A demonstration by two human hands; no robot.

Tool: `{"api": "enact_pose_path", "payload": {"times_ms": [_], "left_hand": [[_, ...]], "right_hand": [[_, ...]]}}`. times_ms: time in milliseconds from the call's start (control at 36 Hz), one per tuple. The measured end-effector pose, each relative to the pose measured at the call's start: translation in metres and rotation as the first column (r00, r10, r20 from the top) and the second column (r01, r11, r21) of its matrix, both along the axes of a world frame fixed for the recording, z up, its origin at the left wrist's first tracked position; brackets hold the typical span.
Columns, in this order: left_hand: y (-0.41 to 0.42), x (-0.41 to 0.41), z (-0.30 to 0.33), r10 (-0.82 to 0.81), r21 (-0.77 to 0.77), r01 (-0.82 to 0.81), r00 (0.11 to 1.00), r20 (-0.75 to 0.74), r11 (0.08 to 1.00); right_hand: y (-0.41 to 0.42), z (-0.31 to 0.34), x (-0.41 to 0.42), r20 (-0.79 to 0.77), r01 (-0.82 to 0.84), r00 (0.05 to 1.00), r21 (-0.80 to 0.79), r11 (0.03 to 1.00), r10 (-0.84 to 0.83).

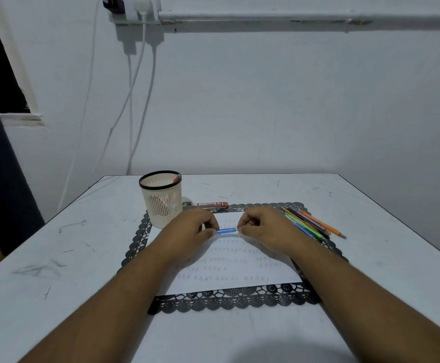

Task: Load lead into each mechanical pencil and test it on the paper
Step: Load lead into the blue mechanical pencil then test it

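- Pale wall, scuffed white table (56, 244): we hold a blue mechanical pencil (226, 230) level above the paper (240, 268).
- Left hand (192, 229) and right hand (263, 227) each pinch one end with curled fingers; the barrel shows between them.
- We judge steady, straight pulling best.

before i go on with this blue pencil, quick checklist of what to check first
1. Blue pencil held at both ends, left hand and right hand pinching it: ok.
2. Pencil held over the paper: ok.
3. Lead case within reach, behind the hands: ok.
4. Lead already inside the pencil: cannot tell.
5. Free space on the paper for a test mark, below the written rows: ok.
6. Other pencils lying apart at the right: ok.
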State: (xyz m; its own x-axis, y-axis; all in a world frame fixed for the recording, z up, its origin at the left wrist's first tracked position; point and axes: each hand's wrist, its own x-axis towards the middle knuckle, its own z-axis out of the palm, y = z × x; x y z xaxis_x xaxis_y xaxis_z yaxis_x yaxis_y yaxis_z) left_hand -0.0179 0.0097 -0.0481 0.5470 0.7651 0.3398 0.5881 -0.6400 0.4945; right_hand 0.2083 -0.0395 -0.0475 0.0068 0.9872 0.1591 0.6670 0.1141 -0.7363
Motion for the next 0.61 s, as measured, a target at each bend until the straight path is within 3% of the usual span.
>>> {"api": "enact_pose_path", "payload": {"times_ms": [611], "left_hand": [[-0.0023, 0.0017, 0.0019, 0.017, -0.019, -0.017, 1.000, -0.010, 1.000]], "right_hand": [[-0.0017, 0.0026, 0.0017, -0.012, -0.016, 1.000, -0.027, 1.000, 0.015]]}}
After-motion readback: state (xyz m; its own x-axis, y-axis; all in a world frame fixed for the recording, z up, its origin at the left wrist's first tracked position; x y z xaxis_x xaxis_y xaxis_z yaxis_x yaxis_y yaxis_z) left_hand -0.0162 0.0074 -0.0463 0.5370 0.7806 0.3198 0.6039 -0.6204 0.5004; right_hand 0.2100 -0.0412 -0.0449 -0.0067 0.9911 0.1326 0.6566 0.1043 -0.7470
